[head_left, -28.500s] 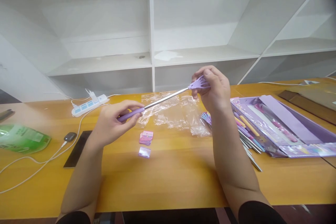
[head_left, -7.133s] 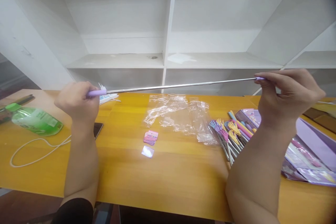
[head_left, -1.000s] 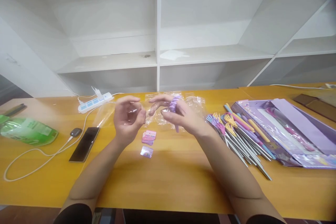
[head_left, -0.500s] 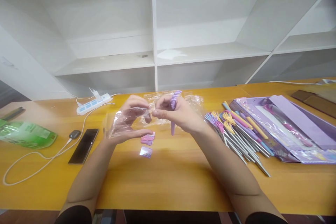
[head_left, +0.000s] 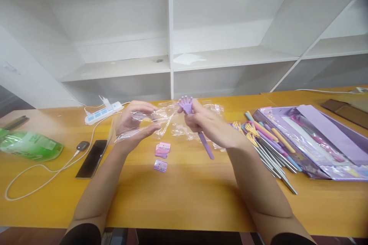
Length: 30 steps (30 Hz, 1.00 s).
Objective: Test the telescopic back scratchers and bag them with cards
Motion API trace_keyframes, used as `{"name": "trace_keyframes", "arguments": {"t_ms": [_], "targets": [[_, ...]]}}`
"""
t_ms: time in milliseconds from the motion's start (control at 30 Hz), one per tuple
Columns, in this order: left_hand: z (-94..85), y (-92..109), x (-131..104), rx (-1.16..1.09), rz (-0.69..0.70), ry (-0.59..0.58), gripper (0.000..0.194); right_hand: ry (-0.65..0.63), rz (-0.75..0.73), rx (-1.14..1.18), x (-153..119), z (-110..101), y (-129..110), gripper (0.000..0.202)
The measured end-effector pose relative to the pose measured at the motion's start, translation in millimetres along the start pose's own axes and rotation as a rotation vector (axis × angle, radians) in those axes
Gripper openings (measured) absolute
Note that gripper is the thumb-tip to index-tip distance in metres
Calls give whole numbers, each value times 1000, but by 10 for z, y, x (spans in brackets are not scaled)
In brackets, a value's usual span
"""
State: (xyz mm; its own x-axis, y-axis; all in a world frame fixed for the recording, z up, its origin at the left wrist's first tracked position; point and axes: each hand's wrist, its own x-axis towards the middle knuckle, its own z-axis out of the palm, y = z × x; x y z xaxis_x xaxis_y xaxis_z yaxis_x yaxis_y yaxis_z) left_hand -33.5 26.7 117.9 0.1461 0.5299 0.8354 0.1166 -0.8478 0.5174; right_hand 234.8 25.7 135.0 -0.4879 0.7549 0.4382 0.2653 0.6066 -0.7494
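Note:
My left hand [head_left: 133, 120] curves round a clear plastic bag [head_left: 148, 116], thumb and fingers spreading it; the table's colour shows through. My right hand [head_left: 205, 120] is closed on a purple back scratcher [head_left: 206, 146]. Its small hand-shaped head points up and its handle slants down to the right. More clear plastic bags [head_left: 184, 132] lie on the table behind and below my hands. Nearer me are a small stack of pink cards [head_left: 162, 150] and a single card [head_left: 160, 165]. On the right, several back scratchers [head_left: 273, 157] with metal rods and coloured handles lie in a pile.
An open purple box [head_left: 327, 170] with a packaged item inside stands at the right. A phone [head_left: 92, 159], a white cable [head_left: 37, 200], a green pouch [head_left: 36, 147] and a power strip [head_left: 103, 113] are on the left. White shelving [head_left: 171, 38] rises behind the table.
My right hand has moved slightly right, away from the bag, and turned the back scratcher so its head faces me. My left hand has shifted a little left with the bag.

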Motion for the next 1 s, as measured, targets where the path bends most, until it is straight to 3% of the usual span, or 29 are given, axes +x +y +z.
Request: {"name": "trace_keyframes", "arguments": {"t_ms": [100,233,367,767,1000], "targets": [[-27,-29,27,25,13,38,40,-67,81,8,-87,-175,-26,32],[-51,-84,36,32,1,82,45,-49,-25,-134,-112,-272,-96,31],[-54,-100,27,-1,29,28,52,7,36,-164,-61,-243,-96,26],[42,-161,-33,-70,9,-28,61,-93,130,-128,-13,-211,-80,36],[131,-170,-86,-134,-140,-83,54,-143,191,-80,-12,-215,-96,33]]}}
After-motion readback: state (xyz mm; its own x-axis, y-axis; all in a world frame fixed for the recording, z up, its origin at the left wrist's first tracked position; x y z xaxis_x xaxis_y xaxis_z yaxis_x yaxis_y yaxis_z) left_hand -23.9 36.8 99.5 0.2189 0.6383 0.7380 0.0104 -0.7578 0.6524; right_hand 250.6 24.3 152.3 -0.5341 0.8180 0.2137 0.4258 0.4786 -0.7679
